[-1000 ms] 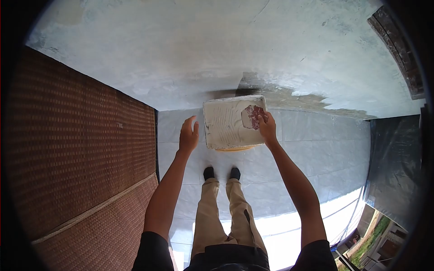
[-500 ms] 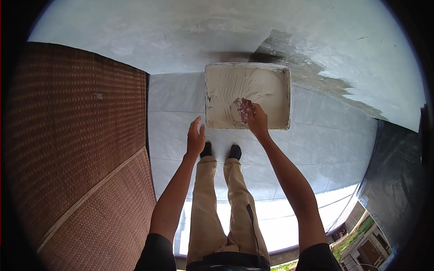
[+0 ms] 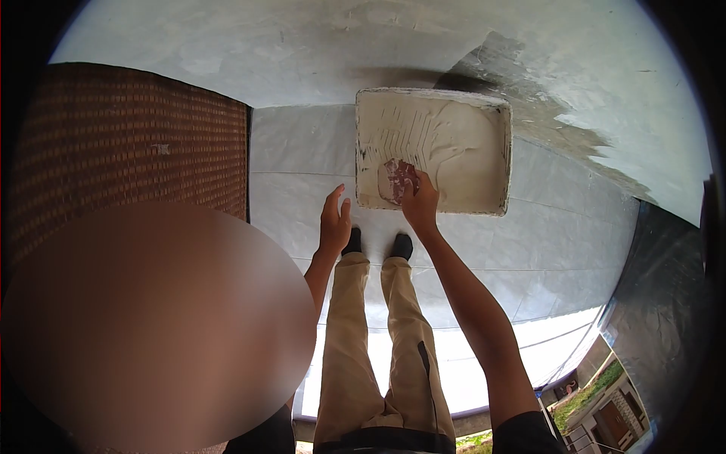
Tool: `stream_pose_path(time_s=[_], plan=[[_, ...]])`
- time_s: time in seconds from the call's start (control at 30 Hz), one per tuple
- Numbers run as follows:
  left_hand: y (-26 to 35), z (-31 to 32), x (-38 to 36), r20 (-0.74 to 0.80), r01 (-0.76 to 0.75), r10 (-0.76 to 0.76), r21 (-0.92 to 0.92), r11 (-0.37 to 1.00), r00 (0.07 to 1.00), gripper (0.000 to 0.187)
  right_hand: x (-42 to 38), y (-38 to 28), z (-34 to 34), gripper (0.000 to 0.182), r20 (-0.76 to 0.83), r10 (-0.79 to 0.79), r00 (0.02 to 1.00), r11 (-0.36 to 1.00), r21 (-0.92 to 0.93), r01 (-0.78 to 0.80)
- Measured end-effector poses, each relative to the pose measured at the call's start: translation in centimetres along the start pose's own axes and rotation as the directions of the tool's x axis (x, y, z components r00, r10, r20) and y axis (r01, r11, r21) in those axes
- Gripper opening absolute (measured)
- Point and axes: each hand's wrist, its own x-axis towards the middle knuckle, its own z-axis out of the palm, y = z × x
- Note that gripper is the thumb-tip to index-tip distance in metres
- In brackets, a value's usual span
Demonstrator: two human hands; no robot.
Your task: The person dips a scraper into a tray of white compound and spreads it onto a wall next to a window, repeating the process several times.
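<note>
A rectangular tray (image 3: 508, 163) with a crusted rim holds smooth beige paste (image 3: 469, 144), with a row of zigzag ridges in its left half. My right hand (image 3: 421, 203) grips a flat reddish-brown scraper (image 3: 398, 178) smeared with paste, over the paste near the tray's front left part. To the left of the tray, my left hand (image 3: 333, 218) hangs in the air with its fingers apart and nothing in it.
Behind the tray stands a wall (image 3: 302, 53) with a darker grey patch. A woven brown panel (image 3: 151, 136) is at the left, partly hidden by a large blurred shape. Grey sheeting (image 3: 295, 144) covers the floor around my feet. Dark sheeting (image 3: 665, 280) hangs at the right.
The scraper in my right hand has moved slightly left across the paste, and its flat side shows more. The tray appears further right and up. A blurred shape has come in at lower left.
</note>
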Motion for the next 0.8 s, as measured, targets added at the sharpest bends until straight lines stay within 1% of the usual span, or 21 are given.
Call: stream_pose_path(time_s=[0.1,0.17,0.3,0.37,0.5,0.6,0.67,0.8], plan=[[-0.2,-0.3,0.1,0.005,0.004,-0.004,-0.005,1.0,1.0,0.037,-0.1,0.5,0.5,0.027,0.006,0.044,0.999,0.999,0.031,-0.044],[-0.3,-0.4,0.1,0.013,0.011,-0.011,0.003,1.0,1.0,0.037,-0.3,0.5,0.5,0.027,-0.004,0.024,1.0,0.999,-0.029,-0.024],[-0.4,-0.5,0.0,0.034,0.029,-0.03,0.009,1.0,0.999,0.037,-0.3,-0.1,0.7,0.027,-0.02,0.02,1.0,0.998,-0.054,-0.021],[-0.4,-0.6,0.0,0.036,0.026,-0.027,0.005,1.0,0.999,0.037,-0.2,0.2,0.8,0.027,-0.033,-0.011,0.999,0.999,-0.048,0.009],[-0.4,-0.8,0.1,0.039,0.02,-0.019,-0.005,1.0,0.999,0.037,0.2,-1.1,0.4,0.027,-0.003,0.004,1.0,0.993,-0.115,-0.004],[0.0,-1.1,0.3,0.039,0.022,-0.021,-0.024,0.999,0.999,0.037,0.5,-1.5,0.3,0.026,0.008,-0.012,1.0,0.997,-0.081,0.012],[0.2,-1.3,0.4,0.043,0.025,-0.024,-0.027,0.999,0.999,0.037,0.6,-1.7,0.3,0.026,0.011,-0.029,1.0,1.0,0.001,0.029],[0.3,-1.6,0.4,0.04,0.03,-0.03,-0.018,0.999,0.999,0.037,0.2,-2.4,1.1,0.025,0.052,-0.053,0.997,0.999,0.0,0.053]])
